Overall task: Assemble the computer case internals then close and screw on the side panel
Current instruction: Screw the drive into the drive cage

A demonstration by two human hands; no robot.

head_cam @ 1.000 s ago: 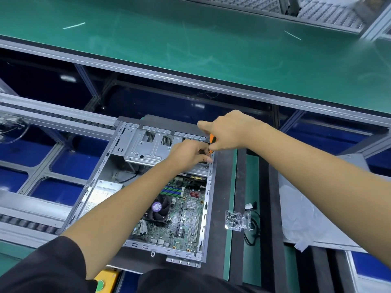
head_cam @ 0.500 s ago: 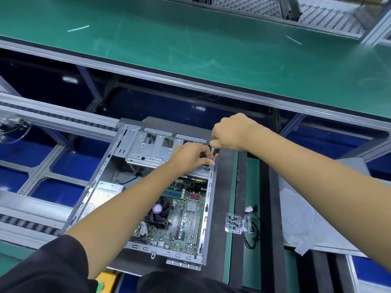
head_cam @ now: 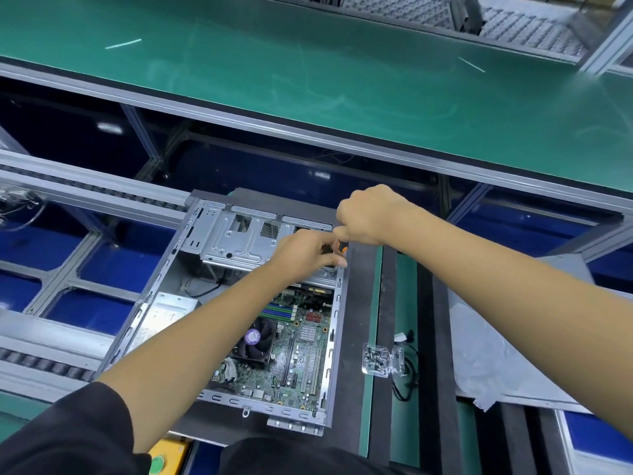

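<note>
An open grey computer case [head_cam: 161,279] lies flat with its motherboard [head_cam: 301,351] and black CPU fan [head_cam: 255,341] showing. A silver drive cage [head_cam: 239,241] fills the case's far end. My right hand [head_cam: 370,214] is closed around an orange-and-black screwdriver [head_cam: 342,247] at the cage's right corner. My left hand [head_cam: 305,250] pinches at the tool's tip just below, fingers closed; what it holds is hidden. The grey side panel [head_cam: 507,354], wrapped in plastic film, lies to the right.
A clear plastic box of screws [head_cam: 378,359] and a black cable [head_cam: 404,385] sit right of the case. A green conveyor belt [head_cam: 308,63] runs across the far side, with roller rails [head_cam: 51,186] on the left. A yellow box with a green button [head_cam: 164,461] is near my body.
My right hand with the screwdriver has dropped slightly and shifted right toward the cage corner. My left hand stayed at the same spot.
</note>
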